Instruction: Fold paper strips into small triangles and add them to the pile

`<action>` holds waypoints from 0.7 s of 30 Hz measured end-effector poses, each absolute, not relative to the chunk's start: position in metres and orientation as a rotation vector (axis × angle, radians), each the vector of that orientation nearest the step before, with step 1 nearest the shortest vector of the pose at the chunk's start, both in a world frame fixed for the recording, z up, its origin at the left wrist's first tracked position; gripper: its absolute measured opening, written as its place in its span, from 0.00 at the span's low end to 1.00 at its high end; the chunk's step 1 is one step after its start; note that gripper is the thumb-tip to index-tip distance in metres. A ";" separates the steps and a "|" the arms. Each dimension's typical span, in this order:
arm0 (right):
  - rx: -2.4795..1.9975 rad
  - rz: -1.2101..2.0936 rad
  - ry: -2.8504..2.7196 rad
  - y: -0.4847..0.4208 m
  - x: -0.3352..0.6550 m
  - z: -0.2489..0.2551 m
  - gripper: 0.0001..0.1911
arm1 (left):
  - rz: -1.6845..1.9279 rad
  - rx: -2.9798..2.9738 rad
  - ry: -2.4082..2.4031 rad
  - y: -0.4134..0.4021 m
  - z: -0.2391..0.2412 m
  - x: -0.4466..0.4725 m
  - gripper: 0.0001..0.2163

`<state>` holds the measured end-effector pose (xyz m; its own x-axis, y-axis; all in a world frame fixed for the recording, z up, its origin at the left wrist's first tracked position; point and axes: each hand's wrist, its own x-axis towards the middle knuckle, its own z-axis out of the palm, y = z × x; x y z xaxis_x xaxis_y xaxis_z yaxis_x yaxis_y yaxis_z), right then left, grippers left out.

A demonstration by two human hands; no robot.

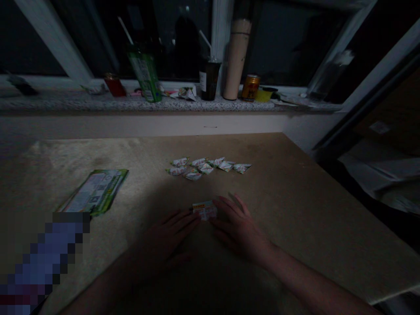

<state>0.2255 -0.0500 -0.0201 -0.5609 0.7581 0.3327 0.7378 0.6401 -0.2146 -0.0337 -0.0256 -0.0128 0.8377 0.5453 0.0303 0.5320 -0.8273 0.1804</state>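
A small flat printed packet, white with a yellow strip along its top, lies on the table between my hands. At its left edge, my left hand rests with the fingers stretched out, the fingertips touching the packet. My right hand is on the other side, fingers apart and low over the table, touching or nearly touching the packet's right edge. Beyond my hands, several small white-and-green pieces with pointed corners lie in a loose cluster. The dim light hides their exact make.
A large green-and-white printed pouch lies on the table at the left, beside a blurred-out area. Along the windowsill stand a green carton, a dark cup, a tall beige flask and a gold can.
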 end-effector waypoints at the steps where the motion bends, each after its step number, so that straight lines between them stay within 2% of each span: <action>1: -1.188 0.063 -2.457 -0.050 0.226 -0.020 0.14 | 0.126 2.848 0.846 -0.026 -0.012 -0.033 0.31; 21: -1.189 -0.012 -2.303 -0.049 0.226 -0.020 0.10 | 0.142 2.775 0.863 -0.029 -0.004 -0.031 0.29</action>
